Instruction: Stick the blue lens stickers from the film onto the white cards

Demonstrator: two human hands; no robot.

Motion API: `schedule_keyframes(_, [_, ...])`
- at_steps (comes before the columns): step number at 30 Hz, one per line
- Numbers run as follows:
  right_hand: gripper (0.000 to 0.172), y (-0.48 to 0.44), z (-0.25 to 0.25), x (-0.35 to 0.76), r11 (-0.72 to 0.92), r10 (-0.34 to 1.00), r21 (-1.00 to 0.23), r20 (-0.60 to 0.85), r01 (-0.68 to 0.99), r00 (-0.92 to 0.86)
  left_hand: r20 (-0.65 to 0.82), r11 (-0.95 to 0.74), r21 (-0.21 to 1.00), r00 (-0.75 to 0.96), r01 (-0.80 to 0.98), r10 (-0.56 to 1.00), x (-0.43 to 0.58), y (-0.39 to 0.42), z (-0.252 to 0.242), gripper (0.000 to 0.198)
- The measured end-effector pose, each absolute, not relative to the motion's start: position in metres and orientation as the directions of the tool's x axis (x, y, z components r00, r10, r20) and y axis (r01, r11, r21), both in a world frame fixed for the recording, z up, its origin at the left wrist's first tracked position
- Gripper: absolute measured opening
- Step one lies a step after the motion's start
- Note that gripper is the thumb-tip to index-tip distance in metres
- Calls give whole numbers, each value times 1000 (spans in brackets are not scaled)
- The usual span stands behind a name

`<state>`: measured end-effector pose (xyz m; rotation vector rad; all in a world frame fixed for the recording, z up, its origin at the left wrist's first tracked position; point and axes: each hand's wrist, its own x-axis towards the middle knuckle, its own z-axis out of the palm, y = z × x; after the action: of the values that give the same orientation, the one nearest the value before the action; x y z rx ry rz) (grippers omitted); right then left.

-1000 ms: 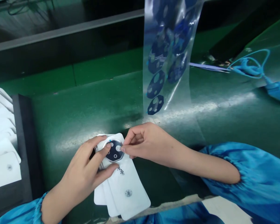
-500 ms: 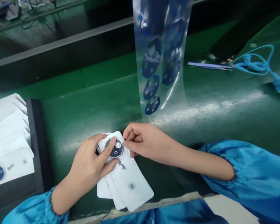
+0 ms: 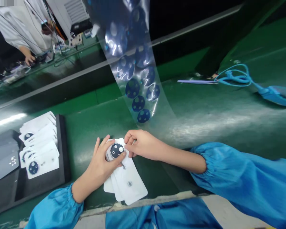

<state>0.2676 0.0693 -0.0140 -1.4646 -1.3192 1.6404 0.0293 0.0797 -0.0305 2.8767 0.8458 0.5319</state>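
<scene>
A small stack of white phone back covers (image 3: 134, 187) lies near the table's front edge, the top one bearing a dark octagonal camera piece (image 3: 115, 149) with round holes. My left hand (image 3: 102, 167) holds the top cover at its upper end. Its thumb presses the lower right rim of the dark piece, the index finger rests by the top edge, and the other fingers stick out. Beside the cover's upper right edge, my right hand (image 3: 135, 144) is closed in a pinch. Whatever lies between its fingertips is too small or hidden to make out.
A clear plastic sheet (image 3: 143, 92) with dark round stickers hangs or lies ahead. On the left, a black tray (image 3: 63, 152) holds overlapping white covers and grey sheets. Tweezers (image 3: 195, 82) and a blue coiled cord (image 3: 233, 78) lie right. A person's hand (image 3: 30, 58) shows across the bench.
The view has shifted, bringing more of the tray and another person into sight. My left thumb has slid down to the dark piece's lower right rim, and its fingers spread wider. My right hand stays pinched.
</scene>
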Motion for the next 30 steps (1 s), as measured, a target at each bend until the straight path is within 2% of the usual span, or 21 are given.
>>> schedule_keyframes(3, [26, 70, -13, 267, -303, 903, -931, -348, 201, -250, 432, -888, 223, 776, 401, 459, 25, 80, -31, 39])
schedule_keyframes(6, [24, 66, -15, 266, -239, 920, -944, -295, 226, -258, 489, -938, 156, 801, 309, 345, 20, 73, -27, 25])
schedule_keyframes(8, [17, 60, -17, 264, -196, 934, -951, -255, 238, -250, 480, -904, 121, 772, 411, 416, 20, 57, -20, 10])
schedule_keyframes(10, [15, 55, -21, 262, -157, 947, -957, -216, 245, -237, 485, -803, 101, 676, 588, 555, 28, 32, -14, 4])
schedule_keyframes(11, [15, 53, -22, 262, -137, 948, -958, -201, 254, -246, 491, -711, 107, 585, 695, 645, 35, 18, -13, 10])
schedule_keyframes(13, [20, 51, -27, 261, -95, 944, -957, -174, 275, -280, 462, -462, 178, 341, 869, 819, 56, -7, -15, 46])
schedule_keyframes(15, [27, 51, -31, 260, -82, 938, -961, -163, 263, -304, 236, -126, 396, 32, 910, 971, 79, -23, -22, 75])
schedule_keyframes(17, [34, 50, -34, 260, -105, 934, -971, -170, 215, -313, 63, 53, 524, -101, 850, 993, 99, -31, -28, 91])
schedule_keyframes(21, [41, 46, -34, 259, -148, 929, -978, -188, 145, -320, 31, 85, 639, -136, 765, 990, 118, -30, -33, 93])
schedule_keyframes(24, [44, 43, -31, 259, -126, 934, -983, -164, 136, -318, 48, 137, 702, -238, 699, 970, 119, -27, -34, 90])
schedule_keyframes(30, [49, 44, -29, 257, -99, 941, -981, -147, 167, -304, 150, 150, 742, -379, 653, 913, 107, -17, -30, 91])
